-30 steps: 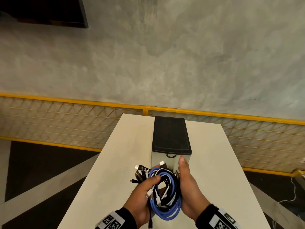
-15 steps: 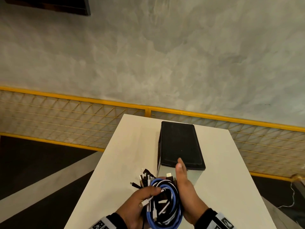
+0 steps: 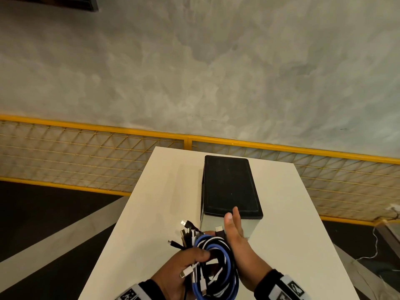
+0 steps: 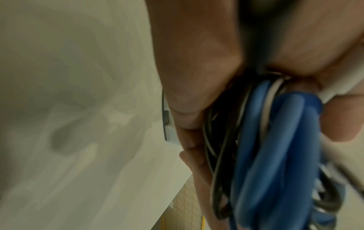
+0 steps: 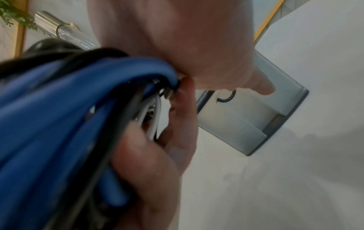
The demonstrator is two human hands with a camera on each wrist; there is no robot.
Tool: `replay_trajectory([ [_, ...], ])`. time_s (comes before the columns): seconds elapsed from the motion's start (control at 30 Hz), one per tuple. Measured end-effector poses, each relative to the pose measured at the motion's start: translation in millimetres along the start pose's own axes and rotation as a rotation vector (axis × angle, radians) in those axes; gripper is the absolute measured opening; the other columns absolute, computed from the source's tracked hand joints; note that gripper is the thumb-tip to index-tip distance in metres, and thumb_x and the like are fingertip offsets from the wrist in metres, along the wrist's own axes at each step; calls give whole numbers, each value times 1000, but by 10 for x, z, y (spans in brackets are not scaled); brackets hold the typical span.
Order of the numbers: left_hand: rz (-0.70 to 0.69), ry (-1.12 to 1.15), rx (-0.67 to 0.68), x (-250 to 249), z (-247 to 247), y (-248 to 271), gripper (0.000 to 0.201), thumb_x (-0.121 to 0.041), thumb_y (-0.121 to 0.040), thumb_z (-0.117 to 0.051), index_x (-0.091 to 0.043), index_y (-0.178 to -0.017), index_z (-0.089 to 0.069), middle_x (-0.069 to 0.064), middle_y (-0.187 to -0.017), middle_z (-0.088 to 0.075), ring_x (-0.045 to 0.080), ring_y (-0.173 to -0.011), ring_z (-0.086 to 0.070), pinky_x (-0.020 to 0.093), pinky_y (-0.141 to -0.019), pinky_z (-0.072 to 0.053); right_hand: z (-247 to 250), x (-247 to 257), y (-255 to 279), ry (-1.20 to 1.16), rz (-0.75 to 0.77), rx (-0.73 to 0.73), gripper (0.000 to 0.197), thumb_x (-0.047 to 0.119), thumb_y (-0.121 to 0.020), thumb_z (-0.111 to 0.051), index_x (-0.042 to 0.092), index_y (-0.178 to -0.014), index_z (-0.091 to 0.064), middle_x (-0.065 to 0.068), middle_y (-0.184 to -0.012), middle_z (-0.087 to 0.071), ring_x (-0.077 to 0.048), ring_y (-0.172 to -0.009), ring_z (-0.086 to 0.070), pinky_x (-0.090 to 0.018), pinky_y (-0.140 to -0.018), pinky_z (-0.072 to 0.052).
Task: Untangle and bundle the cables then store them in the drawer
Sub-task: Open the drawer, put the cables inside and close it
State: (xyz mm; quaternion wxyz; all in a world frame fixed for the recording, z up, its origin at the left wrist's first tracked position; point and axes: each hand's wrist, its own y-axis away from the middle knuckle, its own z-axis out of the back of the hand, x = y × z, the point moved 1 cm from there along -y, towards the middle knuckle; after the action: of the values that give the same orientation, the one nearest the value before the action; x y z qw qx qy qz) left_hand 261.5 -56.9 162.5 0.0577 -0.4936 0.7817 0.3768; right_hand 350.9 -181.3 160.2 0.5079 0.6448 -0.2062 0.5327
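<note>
A coiled bundle of blue, black and white cables (image 3: 217,265) hangs over the near end of the white table (image 3: 151,213). My left hand (image 3: 194,257) grips it from the left, thumb over the coil, with several plug ends (image 3: 187,231) sticking out above. My right hand (image 3: 234,226) lies flat against the bundle's right side, fingers straight and pointing at the drawer unit (image 3: 230,187). That unit has a black top and a pale grey front. In the right wrist view its drawer front (image 5: 242,118) looks shut, with a curved handle (image 5: 226,98) just past my fingertip (image 5: 263,87). Blue loops (image 4: 275,147) fill the left wrist view.
The drawer unit stands at the middle of the narrow table, with bare tabletop on both sides. A yellow mesh fence (image 3: 86,152) and a grey wall lie beyond the far edge. A loose white wire (image 3: 376,241) trails on the floor to the right.
Both hands have carried the bundle slightly forward towards the drawer unit. My right hand's fingertips now reach the front edge of the black top. The left hand's grip is unchanged.
</note>
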Motion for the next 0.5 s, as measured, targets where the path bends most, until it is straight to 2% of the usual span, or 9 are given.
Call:
replay_trajectory([
  [0.07,-37,-4,-2,74,-51,-6,46,3,-63,-71,-4,-108,-76,26,-109,-71,39,-88,-72,44,-78,-60,67,-32,4,26,-7,0,89,89,-72,-30,56,-146,9,13,-163,-1,-20,-150,-10,-49,-121,-13],
  [0.13,-76,21,-16,151,-121,-2,39,8,-68,-67,-3,-104,-76,25,-102,-73,38,-80,-74,41,-68,-62,147,-110,-19,59,-10,-13,93,95,-66,-31,60,-143,8,16,-162,-1,-22,-150,-10,-55,-120,-13],
  [0.2,-119,58,-39,211,-148,-18,41,5,-68,-64,-3,-107,-76,25,-102,-72,39,-80,-73,43,-71,-60,191,-166,-39,44,-35,4,99,98,-60,-34,62,-142,8,15,-162,-1,-25,-150,-12,-57,-119,-16],
  [0.27,-148,54,-61,275,-148,-46,49,7,-61,-69,-5,-109,-75,25,-105,-71,39,-85,-71,45,-78,-58,202,-162,-28,9,-76,52,103,96,-60,-39,60,-143,10,10,-163,-2,-27,-149,-16,-55,-118,-21],
  [0.3,-162,53,-80,319,-159,-63,51,5,-59,-69,-4,-109,-74,25,-103,-71,39,-82,-72,45,-75,-59,220,-162,-11,-16,-101,97,104,94,-61,-42,58,-144,10,5,-163,-9,-28,-147,-22,-53,-117,-25],
  [0.33,-172,54,-92,346,-166,-74,51,5,-60,-67,-3,-110,-73,26,-97,-71,38,-77,-72,44,-70,-60,230,-159,0,-62,-120,145,103,91,-65,-45,56,-145,9,0,-159,-23,-28,-142,-33,-50,-115,-30],
  [0.4,-198,80,-91,401,-202,-87,51,8,-61,-63,1,-111,-71,26,-90,-71,37,-69,-72,42,-60,-60,245,-190,-13,-151,-138,204,91,79,-77,-48,52,-147,4,-3,-136,-54,-26,-124,-55,-46,-109,-41],
  [0.43,-208,98,-76,420,-235,-81,50,8,-61,-64,2,-110,-72,27,-89,-71,38,-69,-73,42,-59,-60,249,-220,-34,-175,-138,213,86,76,-79,-50,52,-146,-1,-4,-130,-59,-26,-118,-60,-47,-107,-44],
  [0.5,-238,104,-66,450,-283,-71,48,5,-57,-68,0,-105,-76,27,-92,-72,37,-71,-73,41,-60,-59,254,-294,-112,-183,-138,219,93,80,-70,-58,51,-145,-12,-10,-136,-58,-31,-117,-63,-52,-105,-46],
])
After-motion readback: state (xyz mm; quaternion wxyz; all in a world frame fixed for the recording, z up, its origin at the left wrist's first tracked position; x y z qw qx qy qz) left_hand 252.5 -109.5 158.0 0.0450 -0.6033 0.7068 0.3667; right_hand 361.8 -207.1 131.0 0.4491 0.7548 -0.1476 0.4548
